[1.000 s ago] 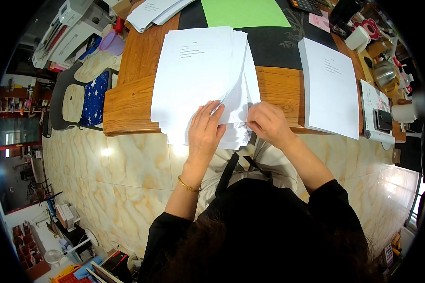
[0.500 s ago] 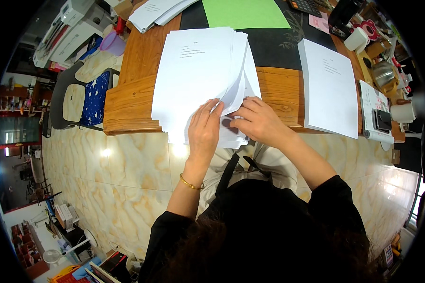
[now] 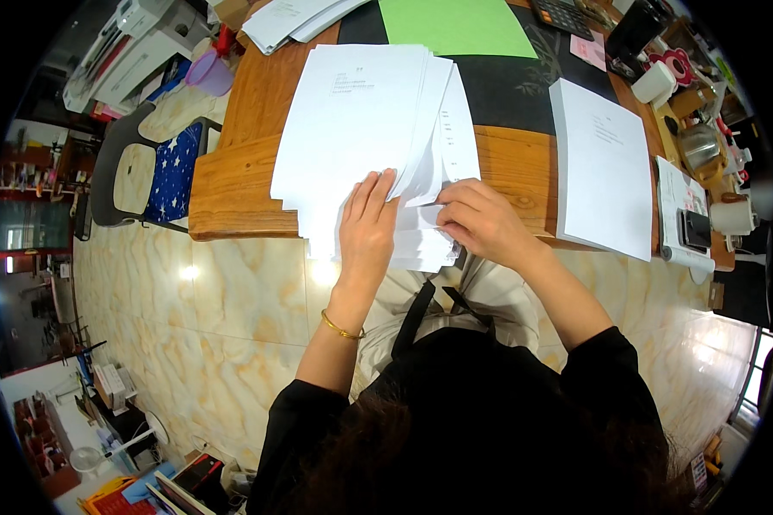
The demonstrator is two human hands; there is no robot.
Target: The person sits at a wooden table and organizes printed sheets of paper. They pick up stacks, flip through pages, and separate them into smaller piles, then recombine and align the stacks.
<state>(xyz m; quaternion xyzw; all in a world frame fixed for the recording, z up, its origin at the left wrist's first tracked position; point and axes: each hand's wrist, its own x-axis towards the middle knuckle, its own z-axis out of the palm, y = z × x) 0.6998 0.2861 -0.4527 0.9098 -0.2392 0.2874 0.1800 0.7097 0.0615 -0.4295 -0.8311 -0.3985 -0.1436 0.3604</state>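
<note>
Left hand (image 3: 368, 225) flat on paper stack (image 3: 361, 129), fingers spread. Right hand (image 3: 479, 221) pinches sheet corners. Best press firm, lift one sheet slow.

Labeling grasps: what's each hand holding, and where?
Left hand lies flat on the paper stack; right hand pinches sheets at its near right edge.

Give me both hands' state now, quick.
Left hand: open, flat on the stack of white paper sheets.
Right hand: fingers curled, pinching the lower sheets' edge.

Black long sleeves pushed up, thin gold bracelet (image 3: 342, 326) on left wrist.
</note>
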